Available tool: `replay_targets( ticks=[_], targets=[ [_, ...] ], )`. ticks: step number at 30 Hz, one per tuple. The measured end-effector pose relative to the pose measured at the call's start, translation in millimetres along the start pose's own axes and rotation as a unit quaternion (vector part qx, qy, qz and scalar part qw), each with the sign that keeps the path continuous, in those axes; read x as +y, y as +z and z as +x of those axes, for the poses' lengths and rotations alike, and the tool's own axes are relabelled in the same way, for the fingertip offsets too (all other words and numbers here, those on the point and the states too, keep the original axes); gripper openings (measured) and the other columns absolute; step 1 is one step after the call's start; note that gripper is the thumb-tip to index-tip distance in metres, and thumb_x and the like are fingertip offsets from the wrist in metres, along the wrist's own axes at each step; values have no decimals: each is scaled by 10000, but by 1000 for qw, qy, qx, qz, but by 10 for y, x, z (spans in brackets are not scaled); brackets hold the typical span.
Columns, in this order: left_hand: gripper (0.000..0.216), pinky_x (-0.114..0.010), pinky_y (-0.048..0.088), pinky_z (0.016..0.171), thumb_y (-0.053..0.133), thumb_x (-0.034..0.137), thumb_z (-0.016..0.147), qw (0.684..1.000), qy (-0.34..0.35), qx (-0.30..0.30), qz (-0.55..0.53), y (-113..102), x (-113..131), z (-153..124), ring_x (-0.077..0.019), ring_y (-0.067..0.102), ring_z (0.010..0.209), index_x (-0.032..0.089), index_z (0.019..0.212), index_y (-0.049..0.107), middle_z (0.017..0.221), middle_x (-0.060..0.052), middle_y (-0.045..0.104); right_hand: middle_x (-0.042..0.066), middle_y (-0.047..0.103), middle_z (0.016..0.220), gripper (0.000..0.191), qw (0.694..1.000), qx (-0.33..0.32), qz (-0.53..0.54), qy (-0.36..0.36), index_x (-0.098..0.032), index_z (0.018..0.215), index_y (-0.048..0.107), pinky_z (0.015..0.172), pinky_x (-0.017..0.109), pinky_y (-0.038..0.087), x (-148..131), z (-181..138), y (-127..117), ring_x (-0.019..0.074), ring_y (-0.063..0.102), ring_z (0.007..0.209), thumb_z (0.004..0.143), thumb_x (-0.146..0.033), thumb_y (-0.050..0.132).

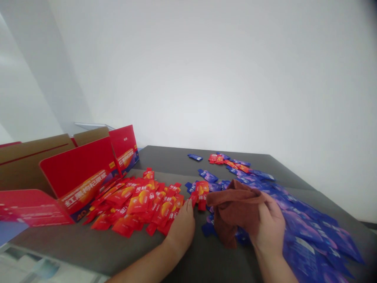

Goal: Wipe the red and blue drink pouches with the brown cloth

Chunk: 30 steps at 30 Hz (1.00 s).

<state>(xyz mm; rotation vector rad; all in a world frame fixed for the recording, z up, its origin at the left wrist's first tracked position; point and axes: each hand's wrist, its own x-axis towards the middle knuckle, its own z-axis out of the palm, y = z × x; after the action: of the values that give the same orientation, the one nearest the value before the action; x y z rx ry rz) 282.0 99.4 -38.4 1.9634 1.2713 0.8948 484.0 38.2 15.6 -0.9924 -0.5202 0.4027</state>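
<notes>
My right hand (pixel 269 226) grips a crumpled brown cloth (pixel 235 206) just above the dark grey table (pixel 97 243). My left hand (pixel 182 226) rests on the table beside the cloth, fingertips touching a red sachet (pixel 202 192) at the edge of a pile of red sachets (pixel 141 204). Whether those fingers pinch the sachet I cannot tell. A spread of blue sachets (pixel 306 232) lies under and to the right of my right hand.
Red printed cartons (pixel 85 173) and open brown cardboard boxes (pixel 32 157) stand at the left. A few red and blue sachets (pixel 229 161) lie mixed near the table's far edge. A white wall rises behind. A pale surface shows at the bottom left corner.
</notes>
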Motion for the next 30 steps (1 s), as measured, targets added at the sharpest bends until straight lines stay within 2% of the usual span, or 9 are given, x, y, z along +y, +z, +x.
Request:
replay_targets(
  ticks=[3, 5, 8, 11, 13, 15, 18, 26, 30],
  targets=[
    [523, -423, 203, 1145, 426, 130, 793, 997, -21, 37, -64, -171, 128, -12, -279, 344, 1369, 132, 1308, 513, 1409, -153, 483, 22, 689, 876, 248, 1000, 6, -9, -13, -193, 886, 698, 717, 285, 466, 2, -33, 20, 172, 611, 798, 719, -376, 699],
    [463, -425, 308, 1096, 427, 179, 825, 974, -54, 31, -217, -272, 304, -16, -276, 462, 1282, 174, 1273, 540, 1331, -126, 563, 30, 687, 888, 249, 999, 13, -25, -32, -193, 893, 694, 730, 299, 470, 28, -66, 22, 180, 614, 807, 743, -390, 678],
    [365, -378, 453, 955, 499, 184, 805, 859, -96, -27, -503, -304, 579, -3, -258, 599, 1101, 188, 1151, 614, 1154, -99, 670, 56, 682, 940, 247, 993, 28, -76, -87, -194, 932, 679, 768, 341, 482, 85, -136, -5, 204, 624, 850, 802, -396, 621],
    [338, -332, 481, 881, 555, 179, 790, 771, -106, -90, -621, -179, 691, 21, -235, 632, 1017, 160, 1118, 631, 1100, -94, 685, 71, 680, 1019, 188, 965, -42, -162, -202, -218, 982, 662, 865, 395, 475, 121, -238, -22, 224, 627, 950, 853, -312, 562],
    [315, -324, 478, 877, 587, 216, 792, 744, -116, -113, -648, -62, 656, 30, -234, 635, 1005, 146, 1092, 649, 1076, -95, 692, 59, 688, 1054, 195, 909, -201, -225, -288, -259, 1016, 661, 915, 418, 460, 126, -327, 20, 231, 617, 1020, 850, -244, 560],
    [288, -326, 472, 894, 619, 290, 788, 731, -136, -114, -658, 32, 580, 27, -246, 627, 1023, 136, 1024, 682, 1031, -95, 705, 40, 685, 1117, 275, 813, -366, -298, -341, -301, 1076, 654, 975, 471, 413, 133, -417, 112, 260, 560, 1147, 828, -206, 583],
    [273, -332, 458, 935, 648, 324, 783, 730, -156, -112, -656, 84, 491, 3, -258, 603, 1082, 138, 976, 703, 1034, -92, 709, 22, 644, 1227, 385, 738, -417, -401, -347, -320, 1175, 618, 1039, 553, 315, 181, -477, 258, 302, 406, 1313, 826, -164, 570],
    [296, -359, 446, 956, 548, 160, 847, 687, -155, -152, -693, 33, 522, -3, -231, 634, 1026, 109, 1124, 641, 1113, -133, 677, 112, 678, 1103, 302, 871, -155, -405, -231, -199, 1099, 634, 901, 441, 470, 232, -38, 28, 256, 622, 1014, 922, -312, 417],
    [309, -354, 468, 906, 561, 173, 839, 691, -149, -140, -694, 47, 529, -12, -232, 638, 989, 126, 1134, 641, 1072, -117, 684, 109, 672, 1110, 301, 882, -127, -366, -268, -197, 1111, 608, 882, 399, 482, 185, -165, -19, 231, 619, 1030, 937, -288, 380]
  ],
)
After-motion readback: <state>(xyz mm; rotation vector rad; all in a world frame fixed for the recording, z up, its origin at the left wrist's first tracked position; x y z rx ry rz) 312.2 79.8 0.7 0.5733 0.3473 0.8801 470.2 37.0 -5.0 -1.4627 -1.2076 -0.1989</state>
